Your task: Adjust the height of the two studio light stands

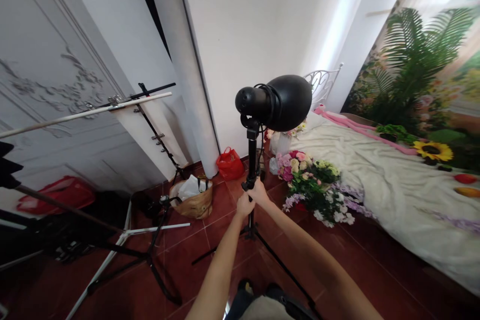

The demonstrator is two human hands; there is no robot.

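A black light stand (253, 152) rises upright in front of me, its legs spread on the floor. On its top sits a black studio lamp (290, 102) with a bell-shaped reflector facing right and a cable looped round its neck. My left hand (245, 205) is closed round the stand's pole, just below a clamp knob. My right hand (258, 191) grips the same pole slightly higher, touching the clamp area. The fingers of both hands are partly hidden behind the pole and each other.
A bed with a cream cover (360, 160) stands at right, artificial flowers (311, 180) beside it. Left are a woven basket (193, 200), a red bag (230, 164), a white crossbar (86, 114) and stands with spread legs (129, 232). A white wall (240, 35) stands behind.
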